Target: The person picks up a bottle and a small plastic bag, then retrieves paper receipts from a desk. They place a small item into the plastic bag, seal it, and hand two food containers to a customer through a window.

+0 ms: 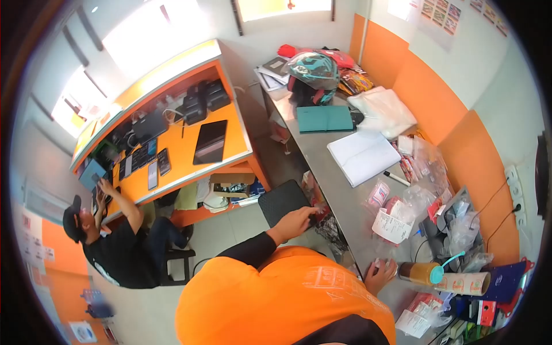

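Note:
My left hand [294, 223] reaches forward beside the desk's left edge, fingers pointing right, over plastic packaging [329, 231] below. A black flat-topped seat or case [284, 202] lies just beyond it. My right hand [380, 275] rests at the near edge of the grey desk [359, 215], fingers a little apart. Close to its fingertips lies a bottle of amber liquid [417, 272] with a turquoise cap [437, 274]. Beside that is a printed roll [467, 283]. Plastic-wrapped packets with a white receipt [393, 226] sit farther up the desk.
White paper [364, 156], a marker [397, 178], a teal folder [325, 119] and a helmet [314, 70] lie along the desk. Bagged goods line the orange wall. At left, a seated person [123, 247] works at an orange counter [187, 144] with a tablet [210, 142] and phones.

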A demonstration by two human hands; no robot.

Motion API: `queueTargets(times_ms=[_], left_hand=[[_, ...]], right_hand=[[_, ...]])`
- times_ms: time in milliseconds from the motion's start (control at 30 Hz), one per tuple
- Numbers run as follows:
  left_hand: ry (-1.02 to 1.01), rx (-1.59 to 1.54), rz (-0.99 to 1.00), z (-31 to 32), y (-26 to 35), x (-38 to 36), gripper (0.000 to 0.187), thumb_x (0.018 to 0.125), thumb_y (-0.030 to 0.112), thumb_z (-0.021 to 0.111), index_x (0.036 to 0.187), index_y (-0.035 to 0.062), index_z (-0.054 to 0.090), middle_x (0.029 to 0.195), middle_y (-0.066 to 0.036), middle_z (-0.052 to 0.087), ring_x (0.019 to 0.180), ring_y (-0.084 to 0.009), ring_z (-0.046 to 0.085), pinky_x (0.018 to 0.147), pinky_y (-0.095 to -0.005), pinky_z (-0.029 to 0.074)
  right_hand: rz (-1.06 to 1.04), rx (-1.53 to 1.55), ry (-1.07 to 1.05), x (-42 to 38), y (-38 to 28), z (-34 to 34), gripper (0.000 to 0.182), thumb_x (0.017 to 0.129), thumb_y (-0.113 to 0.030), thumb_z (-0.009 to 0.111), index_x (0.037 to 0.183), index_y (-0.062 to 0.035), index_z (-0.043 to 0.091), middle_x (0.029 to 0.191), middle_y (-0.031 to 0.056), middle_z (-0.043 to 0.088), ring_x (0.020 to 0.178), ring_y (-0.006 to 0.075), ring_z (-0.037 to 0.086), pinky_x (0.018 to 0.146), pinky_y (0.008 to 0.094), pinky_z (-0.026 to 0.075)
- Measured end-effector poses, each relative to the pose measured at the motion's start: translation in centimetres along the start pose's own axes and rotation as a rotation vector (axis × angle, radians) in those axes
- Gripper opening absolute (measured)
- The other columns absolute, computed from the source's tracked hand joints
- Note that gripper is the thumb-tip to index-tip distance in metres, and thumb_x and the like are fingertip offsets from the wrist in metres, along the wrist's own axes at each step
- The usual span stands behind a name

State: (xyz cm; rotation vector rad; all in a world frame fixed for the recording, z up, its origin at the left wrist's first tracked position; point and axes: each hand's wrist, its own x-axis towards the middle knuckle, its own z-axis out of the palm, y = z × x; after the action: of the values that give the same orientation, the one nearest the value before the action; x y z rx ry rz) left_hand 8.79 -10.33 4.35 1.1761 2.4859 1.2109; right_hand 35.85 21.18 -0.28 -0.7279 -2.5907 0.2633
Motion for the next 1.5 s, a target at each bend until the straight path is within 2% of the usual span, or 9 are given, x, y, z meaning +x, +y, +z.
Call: queueTargets(times_ms=[300, 400, 600, 733, 867, 1033, 1100, 1400, 1500], left_hand=[[-0.216, -0.150, -0.093, 1.5, -3.2, -2.9, 0.047, 0.089, 0.000, 0.058, 0.134, 0.0079, 0.053, 0.120, -0.014, 0.063, 0.105, -0.0326, 0.065, 0.088, -0.0380, 0.054], [-0.218, -0.086, 0.014, 1.9, -2.9, -1.3, 0.044, 0.089, -0.002, 0.058, 0.132, 0.0074, 0.056, 0.115, -0.014, 0.065, 0.095, -0.0292, 0.067, 0.084, -0.0354, 0.054], [-0.314, -0.124, 0.209, 3.2, 1.1, 3.1, 0.038, 0.090, -0.007, 0.056, 0.126, 0.0030, 0.059, 0.109, -0.015, 0.066, 0.087, -0.0268, 0.066, 0.080, -0.0343, 0.054], [-0.422, -0.205, 0.426, 3.3, 11.2, 9.4, 0.024, 0.093, -0.005, 0.057, 0.115, 0.0006, 0.063, 0.108, -0.014, 0.066, 0.092, -0.0279, 0.065, 0.083, -0.0324, 0.052], [-0.657, -0.748, 0.553, 0.1, 26.3, 14.1, 0.021, 0.095, 0.001, 0.059, 0.115, 0.0020, 0.063, 0.111, -0.011, 0.069, 0.104, -0.0291, 0.064, 0.095, -0.0377, 0.048], [-1.562, -1.302, 1.107, -2.2, 41.9, 12.9, 0.034, 0.096, 0.025, 0.068, 0.123, 0.0066, 0.058, 0.120, -0.011, 0.060, 0.116, -0.0291, 0.055, 0.097, -0.0421, 0.042], [-1.685, -1.352, 1.192, -2.2, 44.7, 10.7, 0.040, 0.094, 0.027, 0.070, 0.126, 0.0065, 0.056, 0.123, -0.012, 0.057, 0.119, -0.0306, 0.052, 0.097, -0.0427, 0.041], [-2.093, -1.463, 0.940, 1.6, 47.9, 8.3, 0.058, 0.077, 0.026, 0.079, 0.122, 0.0049, 0.050, 0.121, -0.012, 0.051, 0.113, -0.0289, 0.051, 0.101, -0.0404, 0.039], [-2.020, -1.669, 0.809, 3.4, 47.9, 4.9, 0.073, 0.077, 0.041, 0.082, 0.129, -0.0002, 0.051, 0.125, -0.014, 0.056, 0.114, -0.0268, 0.053, 0.101, -0.0391, 0.039]], right_hand=[[0.184, -0.091, 0.131, 5.2, 1.6, 1.8, 0.038, 0.089, -0.002, 0.055, 0.125, -0.0073, 0.065, 0.146, 0.0232, 0.049, 0.139, 0.0425, 0.042, 0.117, 0.0530, 0.030], [0.210, 0.016, 0.154, 5.6, 1.5, 0.9, 0.052, 0.084, 0.003, 0.056, 0.136, -0.0047, 0.056, 0.148, 0.0251, 0.046, 0.139, 0.0454, 0.041, 0.116, 0.0510, 0.032], [0.240, 0.176, 0.216, -0.3, -1.1, -4.3, 0.043, 0.082, 0.001, 0.060, 0.125, -0.0042, 0.059, 0.139, 0.0227, 0.051, 0.128, 0.0429, 0.050, 0.106, 0.0494, 0.042], [0.309, 0.243, 0.230, -7.6, -2.3, -6.8, 0.038, 0.079, 0.003, 0.061, 0.117, -0.0040, 0.062, 0.130, 0.0203, 0.055, 0.120, 0.0402, 0.055, 0.099, 0.0466, 0.046], [0.560, 0.326, 0.207, -16.0, -3.0, -7.3, 0.035, 0.081, 0.008, 0.058, 0.112, -0.0070, 0.062, 0.123, 0.0189, 0.057, 0.119, 0.0413, 0.054, 0.101, 0.0459, 0.046], [0.861, 0.347, 0.318, -25.0, -2.9, -5.3, 0.036, 0.080, 0.011, 0.055, 0.111, -0.0065, 0.063, 0.121, 0.0141, 0.056, 0.099, 0.0268, 0.061, 0.083, 0.0362, 0.052], [1.018, 0.394, 0.381, -27.8, -2.5, -3.4, 0.036, 0.080, 0.012, 0.054, 0.110, -0.0063, 0.063, 0.120, 0.0133, 0.055, 0.094, 0.0231, 0.061, 0.078, 0.0330, 0.053], [1.058, 0.352, 0.561, -27.2, -3.6, -7.8, 0.039, 0.084, 0.015, 0.050, 0.116, -0.0055, 0.060, 0.121, 0.0119, 0.055, 0.086, 0.0177, 0.061, 0.070, 0.0271, 0.053], [1.005, 0.541, 0.479, -24.4, -0.9, -9.6, 0.040, 0.088, 0.012, 0.053, 0.124, -0.0062, 0.058, 0.125, 0.0098, 0.057, 0.092, 0.0174, 0.061, 0.075, 0.0289, 0.054]])
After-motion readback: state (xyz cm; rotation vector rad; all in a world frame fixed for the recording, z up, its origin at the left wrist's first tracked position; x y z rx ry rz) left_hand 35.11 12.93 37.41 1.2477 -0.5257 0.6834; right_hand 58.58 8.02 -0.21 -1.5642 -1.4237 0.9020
